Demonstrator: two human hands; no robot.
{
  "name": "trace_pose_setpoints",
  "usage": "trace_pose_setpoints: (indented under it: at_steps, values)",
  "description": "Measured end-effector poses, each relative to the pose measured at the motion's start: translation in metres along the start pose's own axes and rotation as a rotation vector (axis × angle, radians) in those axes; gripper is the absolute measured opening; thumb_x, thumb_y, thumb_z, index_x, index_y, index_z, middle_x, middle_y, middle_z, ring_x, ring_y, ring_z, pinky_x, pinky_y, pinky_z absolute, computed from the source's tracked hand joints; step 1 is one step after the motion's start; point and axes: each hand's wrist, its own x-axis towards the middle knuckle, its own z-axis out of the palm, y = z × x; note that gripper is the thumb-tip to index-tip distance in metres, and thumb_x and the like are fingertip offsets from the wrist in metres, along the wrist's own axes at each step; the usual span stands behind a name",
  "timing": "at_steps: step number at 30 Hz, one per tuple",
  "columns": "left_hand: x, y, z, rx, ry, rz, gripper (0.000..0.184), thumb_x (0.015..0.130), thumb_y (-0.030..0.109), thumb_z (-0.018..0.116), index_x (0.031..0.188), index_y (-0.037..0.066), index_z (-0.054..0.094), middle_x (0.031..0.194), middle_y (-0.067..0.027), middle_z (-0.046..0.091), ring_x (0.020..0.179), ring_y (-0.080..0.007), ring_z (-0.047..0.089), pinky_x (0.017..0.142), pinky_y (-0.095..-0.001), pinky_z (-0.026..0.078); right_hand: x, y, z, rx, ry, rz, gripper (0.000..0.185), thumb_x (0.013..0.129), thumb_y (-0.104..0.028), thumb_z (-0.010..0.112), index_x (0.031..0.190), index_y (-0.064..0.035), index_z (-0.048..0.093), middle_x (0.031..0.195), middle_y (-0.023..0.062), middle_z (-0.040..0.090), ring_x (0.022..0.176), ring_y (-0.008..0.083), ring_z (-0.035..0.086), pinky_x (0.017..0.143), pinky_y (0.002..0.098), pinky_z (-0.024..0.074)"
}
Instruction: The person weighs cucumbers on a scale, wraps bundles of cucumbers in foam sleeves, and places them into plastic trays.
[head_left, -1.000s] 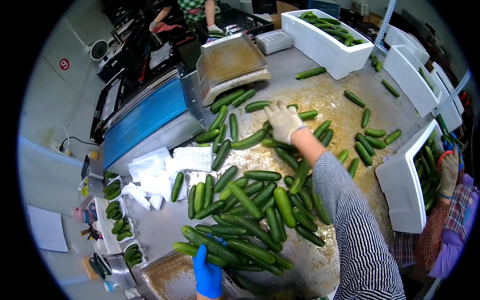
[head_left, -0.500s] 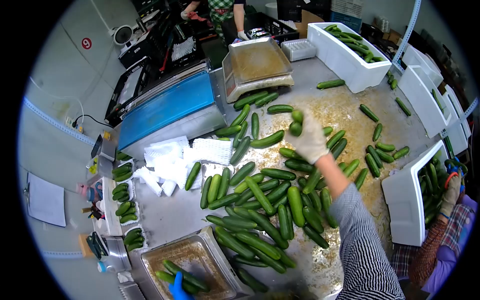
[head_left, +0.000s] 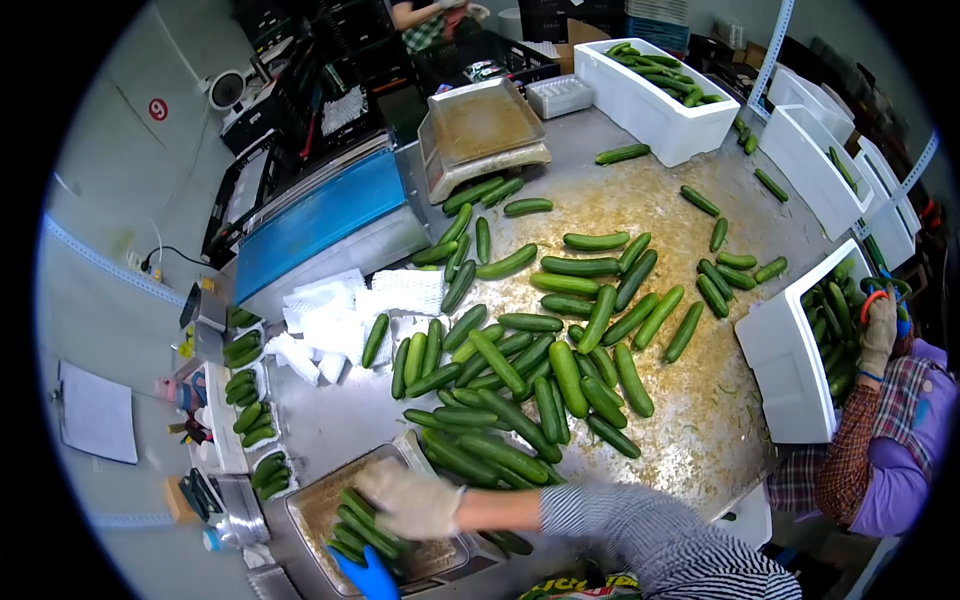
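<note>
A scale pan [head_left: 318, 517] with a worn metal surface lies at the lower left, and several cucumbers [head_left: 357, 520] are bunched on it. My left hand [head_left: 368, 576], in a blue glove, is at the near end of this bunch, touching it with thumb and finger apart. Over the right side of the pan is my right hand [head_left: 412, 502] in a pale work glove, smeared by motion. It is against or just above the cucumbers; its fingers cannot be made out. A large heap of loose cucumbers [head_left: 520, 365] spreads over the metal table [head_left: 690, 400] beyond.
White foam netting [head_left: 330, 320] lies left of the heap. Packed cucumber trays [head_left: 255, 425] line the left edge. Behind stand a blue-topped machine [head_left: 320, 225] and another scale [head_left: 485, 125]. Foam boxes [head_left: 655, 115] hold cucumbers. At right a co-worker's gloved hand [head_left: 880, 335] holds red-handled scissors [head_left: 868, 305].
My right hand has swung from the middle of the table, where it held cucumbers, to the near scale. More cucumbers lie on the pan. The view has shifted slightly.
</note>
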Motion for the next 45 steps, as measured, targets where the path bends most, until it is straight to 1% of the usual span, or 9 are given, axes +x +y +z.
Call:
trace_pose_setpoints:
  at_steps: [3,6,7,11,20,24,28,33,45]
  values:
    - [-0.004,0.001,-0.02,-0.019,-0.074,0.006,0.067,0.094,0.021,0.063,0.149,-0.005,0.034,0.151,-0.0234,0.041,0.138,-0.0356,0.041,0.115,-0.0389,0.031,0.006,0.061,-0.129,-0.276,0.208,0.199,0.014,0.078,-0.01,0.059,0.084,0.0027,0.06,0.093,0.0226,0.065,0.085,0.0376,0.066,0.078,0.0438,0.0558]
    - [-0.01,0.045,-0.043,-0.002,-0.076,-0.201,0.066,0.094,0.021,0.063,0.148,-0.005,0.035,0.149,-0.0243,0.044,0.135,-0.0362,0.044,0.114,-0.0396,0.032,-0.021,0.2,-0.235,-0.994,0.344,0.452,0.025,0.081,-0.021,0.062,0.094,0.0007,0.063,0.088,0.0199,0.066,0.078,0.0323,0.068,0.069,0.0398,0.0585]
    - [-0.007,0.039,-0.047,0.002,-0.068,-0.171,0.067,0.094,0.022,0.064,0.148,-0.005,0.035,0.147,-0.0264,0.046,0.132,-0.0359,0.047,0.111,-0.0401,0.036,-0.017,0.199,-0.276,-0.782,0.278,1.007,0.031,0.083,-0.025,0.061,0.099,0.001,0.062,0.094,0.0195,0.067,0.085,0.0318,0.068,0.072,0.04,0.0583]
    - [-0.002,-0.029,-0.039,-0.044,0.031,-0.167,0.063,0.095,0.024,0.064,0.144,-0.008,0.04,0.138,-0.0268,0.053,0.12,-0.0331,0.057,0.102,-0.0391,0.045,-0.078,0.315,-0.336,-0.936,0.241,1.083,0.058,0.083,-0.036,0.062,0.134,-0.0089,0.053,0.133,0.0187,0.059,0.126,0.0355,0.055,0.101,0.0499,0.0463]
    - [0.012,-0.071,-0.028,-0.317,0.354,-0.065,0.047,0.095,0.007,0.058,0.139,-0.005,0.046,0.136,-0.0162,0.055,0.12,-0.025,0.056,0.1,-0.0355,0.044,-0.083,0.331,-0.324,-0.94,0.449,0.865,0.027,0.088,-0.024,0.057,0.101,-0.001,0.064,0.1,0.0276,0.067,0.091,0.0448,0.065,0.081,0.0525,0.0521]
    - [0.012,-0.058,-0.032,-0.29,0.407,-0.049,0.038,0.095,0.005,0.057,0.132,-0.001,0.055,0.129,-0.0134,0.06,0.116,-0.0234,0.058,0.097,-0.0352,0.046,-0.073,0.208,-0.276,-0.377,0.442,0.681,0.039,0.101,-0.029,0.047,0.121,0.0038,0.058,0.1,0.0267,0.068,0.091,0.0441,0.064,0.082,0.0474,0.0482]
    - [0.006,-0.081,-0.032,-0.224,0.459,-0.004,0.033,0.094,0.005,0.057,0.127,0.002,0.06,0.125,-0.0131,0.062,0.113,-0.0228,0.06,0.092,-0.034,0.048,-0.102,0.096,-0.192,0.01,0.201,0.654,0.025,0.097,-0.017,0.056,0.108,0.0052,0.061,0.076,0.0085,0.062,0.069,0.0111,0.053,0.061,0.0256,0.0444]
    - [-0.004,-0.133,-0.035,-0.241,0.537,-0.02,0.024,0.093,0.003,0.057,0.115,0.001,0.066,0.112,-0.0122,0.068,0.102,-0.0222,0.064,0.086,-0.0343,0.05,-0.162,0.006,-0.093,0.128,-0.081,0.612,0.039,0.096,-0.03,0.053,0.114,0.0026,0.063,0.068,0.0089,0.065,0.06,0.0142,0.062,0.054,0.03,0.0497]
    - [0.001,-0.22,-0.058,-0.558,0.512,-0.079,0.018,0.094,0.005,0.058,0.109,0.001,0.067,0.104,-0.0095,0.069,0.094,-0.0182,0.065,0.081,-0.0322,0.051,-0.217,-0.121,0.055,0.733,0.501,0.927,0.05,0.102,-0.049,0.047,0.108,0.0001,0.057,0.073,0.0045,0.057,0.051,0.0106,0.05,0.044,0.0251,0.0387]
